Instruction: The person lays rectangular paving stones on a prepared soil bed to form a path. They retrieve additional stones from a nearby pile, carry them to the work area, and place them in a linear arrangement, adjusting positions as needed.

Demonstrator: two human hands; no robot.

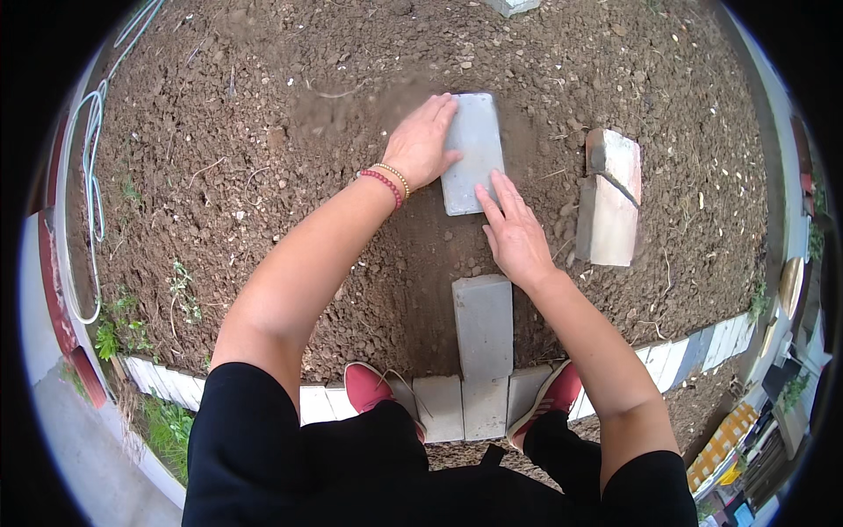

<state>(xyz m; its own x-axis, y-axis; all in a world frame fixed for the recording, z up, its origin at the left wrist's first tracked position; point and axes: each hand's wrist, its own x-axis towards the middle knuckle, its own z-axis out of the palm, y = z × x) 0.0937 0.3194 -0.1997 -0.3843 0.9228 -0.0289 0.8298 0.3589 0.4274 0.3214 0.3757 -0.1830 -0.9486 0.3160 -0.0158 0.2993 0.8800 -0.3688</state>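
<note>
A grey rectangular paving brick (473, 155) lies flat on the brown soil in front of me. My left hand (425, 139) touches its left edge, fingers pointing to the far end. At its near right corner my right hand (517, 227) rests with the fingertips on the surface and edge. Neither hand is wrapped around the brick. A second grey brick (484, 323) lies nearer to me, in line with the first, with bare soil between the two. Its near end meets a row of pale bricks (438, 408) running crosswise at my feet.
Right of my hands lies a broken whitish brick (609, 197) in two pieces. A pale hose (95, 171) loops along the left edge. Part of another block (514, 6) shows at the far top. My red shoes (365, 387) stand on the brick row. Weeds (164, 428) grow at lower left.
</note>
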